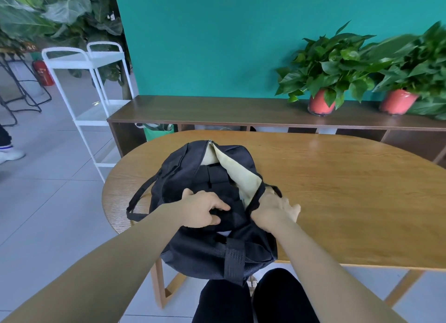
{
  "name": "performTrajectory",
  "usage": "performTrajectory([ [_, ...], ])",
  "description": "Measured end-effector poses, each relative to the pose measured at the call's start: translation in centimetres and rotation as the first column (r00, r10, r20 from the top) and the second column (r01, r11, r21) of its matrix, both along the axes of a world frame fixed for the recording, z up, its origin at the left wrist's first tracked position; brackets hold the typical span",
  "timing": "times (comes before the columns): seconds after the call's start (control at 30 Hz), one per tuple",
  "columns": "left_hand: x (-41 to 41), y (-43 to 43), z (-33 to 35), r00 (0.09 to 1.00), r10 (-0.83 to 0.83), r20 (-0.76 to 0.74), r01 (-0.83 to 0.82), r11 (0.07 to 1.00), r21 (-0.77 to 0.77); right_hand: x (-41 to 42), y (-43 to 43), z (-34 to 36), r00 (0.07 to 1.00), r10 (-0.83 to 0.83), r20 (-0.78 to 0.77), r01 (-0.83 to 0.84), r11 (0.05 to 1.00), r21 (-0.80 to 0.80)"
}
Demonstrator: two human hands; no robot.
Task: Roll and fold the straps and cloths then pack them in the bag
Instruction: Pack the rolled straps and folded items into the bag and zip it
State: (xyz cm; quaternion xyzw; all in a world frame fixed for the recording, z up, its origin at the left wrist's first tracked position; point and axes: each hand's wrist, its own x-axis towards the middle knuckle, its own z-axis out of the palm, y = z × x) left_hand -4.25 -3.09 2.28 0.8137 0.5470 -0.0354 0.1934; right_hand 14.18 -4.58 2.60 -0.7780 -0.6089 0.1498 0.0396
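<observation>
A black backpack [217, 248] of matte woven fabric lies on the near left end of the counter [337, 190], its lower part hanging over the edge toward the person's lap. Its main zipper gapes wide, showing a pale cream lining [241, 175] and dark folded cloth [217, 178] packed inside. A ribbed webbing strap [233, 257] runs down the near face of the backpack, and a thin shoulder strap [137, 202] loops out to the left.

The left hand [202, 209] rests in the opening, fingers curled down and pressing into the dark cloth. The right hand [275, 209] is closed around the right rim of the opening, holding the black edge apart, with fingers partly hidden behind the fabric.

The counter is an oval of light, grained wood on wooden legs. Behind it stands a long dark-brown shelf unit [217, 110] against a teal wall, carrying two leafy plants in red pots [321, 104]. A white metal trolley [84, 86] stands at left on a grey tiled floor.
</observation>
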Motion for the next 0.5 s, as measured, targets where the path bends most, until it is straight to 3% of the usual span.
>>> performTrajectory([
  [0.1,0.2,0.0,0.1,1.0,-0.005,-0.025,0.005,1.0,-0.007,0.4,0.0,1.1,0.966,-0.01,-0.257,0.028,0.997,0.067],
  [0.23,0.2,0.0,0.1,0.999,0.015,-0.031,-0.015,1.0,-0.001,1.6,0.3,2.9,0.836,0.032,-0.548,0.042,0.992,0.123],
  [0.4,1.5,0.2,0.2,0.994,0.004,-0.11,0.003,0.998,0.063,2.7,1.7,2.7,0.707,0.026,-0.707,0.068,0.992,0.104],
  [0.5,2.2,0.4,-0.1,0.995,0.012,-0.099,-0.001,0.995,0.104,3.3,3.1,2.4,0.676,0.037,-0.736,0.069,0.991,0.113],
])
